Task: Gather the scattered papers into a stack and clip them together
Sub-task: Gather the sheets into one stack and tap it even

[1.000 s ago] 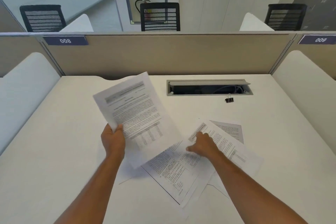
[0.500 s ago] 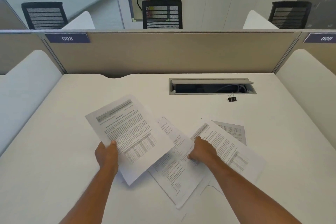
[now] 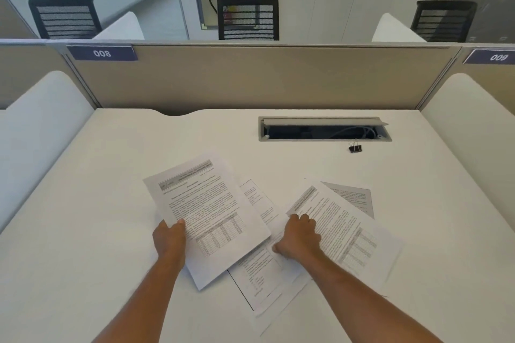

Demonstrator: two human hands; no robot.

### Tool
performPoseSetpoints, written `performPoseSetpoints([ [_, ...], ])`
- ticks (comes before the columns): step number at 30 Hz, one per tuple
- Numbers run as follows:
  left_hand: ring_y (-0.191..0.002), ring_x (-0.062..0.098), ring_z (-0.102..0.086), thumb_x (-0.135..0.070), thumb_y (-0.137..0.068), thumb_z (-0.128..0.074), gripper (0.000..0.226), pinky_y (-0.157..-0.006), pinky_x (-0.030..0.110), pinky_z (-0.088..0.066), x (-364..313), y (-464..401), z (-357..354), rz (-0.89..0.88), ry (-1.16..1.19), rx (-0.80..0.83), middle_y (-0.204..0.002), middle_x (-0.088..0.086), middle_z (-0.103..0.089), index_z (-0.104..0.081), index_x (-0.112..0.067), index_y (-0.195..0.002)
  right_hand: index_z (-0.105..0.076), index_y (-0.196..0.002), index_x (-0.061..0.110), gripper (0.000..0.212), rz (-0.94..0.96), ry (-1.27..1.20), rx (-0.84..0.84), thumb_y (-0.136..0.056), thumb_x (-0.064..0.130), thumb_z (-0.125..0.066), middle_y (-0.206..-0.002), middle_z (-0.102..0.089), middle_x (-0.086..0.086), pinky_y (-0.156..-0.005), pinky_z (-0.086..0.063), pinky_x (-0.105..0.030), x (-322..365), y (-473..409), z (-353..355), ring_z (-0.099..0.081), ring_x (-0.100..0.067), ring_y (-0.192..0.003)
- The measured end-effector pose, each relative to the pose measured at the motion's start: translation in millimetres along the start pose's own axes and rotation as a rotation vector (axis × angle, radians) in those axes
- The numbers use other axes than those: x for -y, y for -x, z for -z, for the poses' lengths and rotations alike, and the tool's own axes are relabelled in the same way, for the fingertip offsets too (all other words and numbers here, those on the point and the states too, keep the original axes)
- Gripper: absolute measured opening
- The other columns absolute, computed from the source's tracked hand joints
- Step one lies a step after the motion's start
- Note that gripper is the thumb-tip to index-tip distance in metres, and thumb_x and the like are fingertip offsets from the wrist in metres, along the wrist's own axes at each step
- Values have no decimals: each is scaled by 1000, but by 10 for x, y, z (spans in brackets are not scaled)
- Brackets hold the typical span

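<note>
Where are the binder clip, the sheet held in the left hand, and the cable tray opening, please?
binder clip [image 3: 355, 148]: head view, on its black body.
sheet in the left hand [image 3: 206, 214]: head view, middle of the printed page.
cable tray opening [image 3: 324, 141]: head view, near rim.

A white desk [image 3: 106, 203] carries everything; its far edge has a shallow curved notch left of centre. Set into the top near the far edge, right of centre, is a grey cable tray [image 3: 324, 128] with its lid tipped up and cables showing inside. Just in front of the tray's right end a black binder clip [image 3: 355, 147] stands alone on the bare surface, well apart from the papers [image 3: 267, 281]. Those printed sheets lie spread and overlapping at mixed angles in the near middle of the desk, one grey-looking sheet [image 3: 354, 198] poking out at the far right of the spread.
</note>
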State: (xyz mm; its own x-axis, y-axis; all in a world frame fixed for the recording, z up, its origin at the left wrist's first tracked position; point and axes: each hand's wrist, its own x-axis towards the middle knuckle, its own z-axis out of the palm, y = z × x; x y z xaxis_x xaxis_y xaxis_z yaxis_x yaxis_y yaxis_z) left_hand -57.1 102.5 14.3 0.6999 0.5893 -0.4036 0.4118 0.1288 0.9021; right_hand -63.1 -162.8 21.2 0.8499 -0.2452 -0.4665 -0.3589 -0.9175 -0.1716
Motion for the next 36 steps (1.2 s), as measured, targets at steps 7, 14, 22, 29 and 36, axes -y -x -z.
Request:
performPoseSetpoints([
  [7, -105, 33, -61, -2, -97, -55, 32, -92, 42, -50, -11, 56, 51, 15, 1, 13, -116, 14, -65, -60, -2, -129, -31, -142, 5, 101, -25, -89, 31, -67, 40, -89, -140, -45, -13, -98, -48, -37, 39, -8, 22, -44, -31, -131],
  [14, -101, 32, -61, -4, -97, -54, 34, -89, 41, -51, -49, 86, 91, 12, -9, 27, -115, 13, -65, -60, -4, -131, -23, -147, 7, 109, -72, -113, 58, -67, 39, -90, -142, -43, -15, -101, -46, -42, 51, 20, 40, -44, -34, -131],
  [22, -100, 30, -59, -3, -98, -55, 34, -85, 38, -48, -61, 126, 99, 17, -12, 49, -112, 9, -63, -58, -2, -131, -51, -128, 6, 49, 0, -276, 45, -82, 15, -65, -119, -65, -11, -86, -52, -33, -69, -34, 119, -64, -29, -107],
  [29, -103, 30, -63, -6, -98, -58, 35, -86, 42, -51, -53, 134, 43, 51, -38, 208, -126, 9, -66, -60, -10, -133, -73, -107, 9, 22, 37, -862, 9, -88, 1, -65, -99, -73, -6, -83, -59, -39, -298, -136, 396, -70, -27, -92],
  [36, -106, 28, -64, -13, -102, -54, 30, -87, 44, -51, -192, 274, -257, 85, -96, 419, -123, 3, -68, -60, -14, -132, -76, -107, 14, 25, 78, -1122, 121, -88, 0, -69, -100, -79, -4, -89, -60, -48, -364, -113, 400, -75, -26, -95],
])
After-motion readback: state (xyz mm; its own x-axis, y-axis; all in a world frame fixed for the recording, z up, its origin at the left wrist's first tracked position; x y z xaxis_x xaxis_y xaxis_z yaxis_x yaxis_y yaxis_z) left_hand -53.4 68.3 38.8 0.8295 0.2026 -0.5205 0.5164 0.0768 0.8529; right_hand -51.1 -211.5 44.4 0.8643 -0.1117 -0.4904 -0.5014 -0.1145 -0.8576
